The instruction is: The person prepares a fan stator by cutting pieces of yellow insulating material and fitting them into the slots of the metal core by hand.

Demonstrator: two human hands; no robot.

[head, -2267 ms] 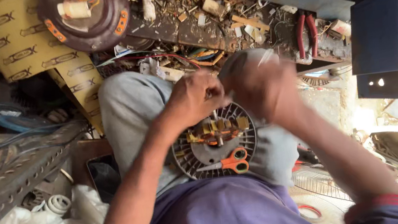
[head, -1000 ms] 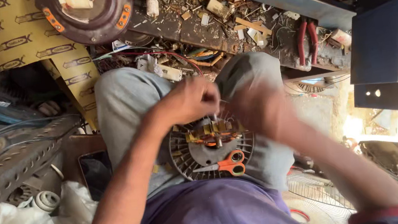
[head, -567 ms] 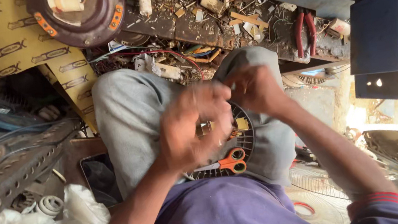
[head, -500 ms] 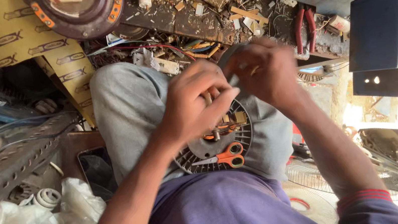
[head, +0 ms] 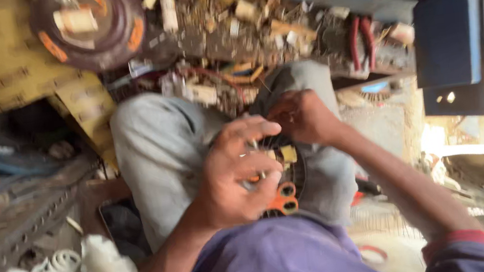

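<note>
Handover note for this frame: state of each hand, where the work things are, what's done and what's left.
Left hand: over the round dark ribbed motor part on the lap, fingers curled; anything pinched is blurred.
Right hand: at the part's far edge, grip unclear.
Orange-handled scissors lie on the part, untouched.
Red-handled pliers rest on the cluttered bench beyond the knees.
Done: part on the lap, both hands at it.
Left: cannot tell from the blurred picture.

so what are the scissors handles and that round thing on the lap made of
Scissors handles: likely plastic, since they are a smooth, uniform bright orange. Round part on the lap: probably dark moulded plastic or painted metal with radial ribs; blur and the left hand covering it leave that open.
</note>
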